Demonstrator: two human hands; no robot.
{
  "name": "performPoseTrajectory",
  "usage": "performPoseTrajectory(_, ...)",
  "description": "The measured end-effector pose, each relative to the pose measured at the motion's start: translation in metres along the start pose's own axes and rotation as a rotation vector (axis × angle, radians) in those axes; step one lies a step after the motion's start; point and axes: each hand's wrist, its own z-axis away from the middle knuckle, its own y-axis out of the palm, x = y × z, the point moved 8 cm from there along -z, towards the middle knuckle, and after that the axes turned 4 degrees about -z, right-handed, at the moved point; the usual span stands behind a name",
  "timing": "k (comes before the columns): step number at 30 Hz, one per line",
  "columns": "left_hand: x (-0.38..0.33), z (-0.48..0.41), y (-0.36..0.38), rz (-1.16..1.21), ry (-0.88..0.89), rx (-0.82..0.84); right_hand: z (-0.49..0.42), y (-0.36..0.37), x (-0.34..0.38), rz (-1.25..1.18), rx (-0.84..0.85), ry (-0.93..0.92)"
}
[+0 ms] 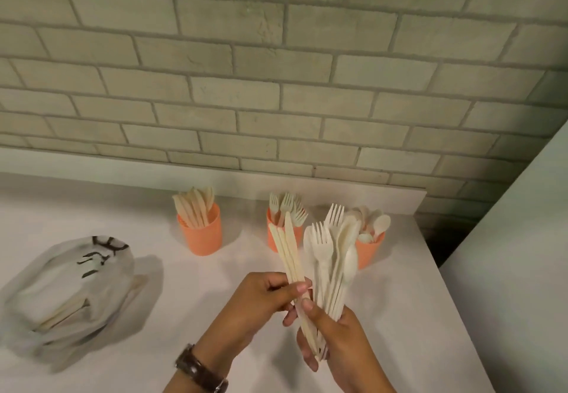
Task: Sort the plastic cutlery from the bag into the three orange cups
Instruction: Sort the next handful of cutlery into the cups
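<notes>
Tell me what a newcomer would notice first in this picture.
At lower centre the left hand pinches cream plastic knives, while the right hand grips a fan of white plastic forks and spoons. Behind, three part-filled orange plastic cups line the white counter. A crumpled translucent plastic bag lies at left.

I face a wall of pale grey-green bricks (276, 70) laid in staggered courses, under dim, even light. Below the wall a white countertop (92, 208) ends in a low white ledge (307, 182) at the wall's foot. Right of the countertop stands a plain white panel (522, 254), with a dark, shadowed gap (439, 239) between them.
</notes>
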Motion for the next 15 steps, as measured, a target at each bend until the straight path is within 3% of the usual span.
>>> performPoseTrajectory(3,0.003,0.005,-0.007,0.062,-0.025,0.072,-0.002,0.005,-0.002,-0.033,0.007,0.009)
performPoseTrajectory(6,0.007,0.006,-0.021,0.041,-0.032,0.004,-0.008,0.011,-0.003,-0.038,0.0,0.031)
performPoseTrajectory(11,0.0,0.002,-0.088,0.144,0.039,-0.334,-0.02,0.007,-0.018,-0.04,-0.094,0.098)
performPoseTrajectory(15,-0.018,-0.004,-0.186,-0.015,0.169,-0.733,-0.023,-0.001,-0.027,-0.036,-0.126,0.158)
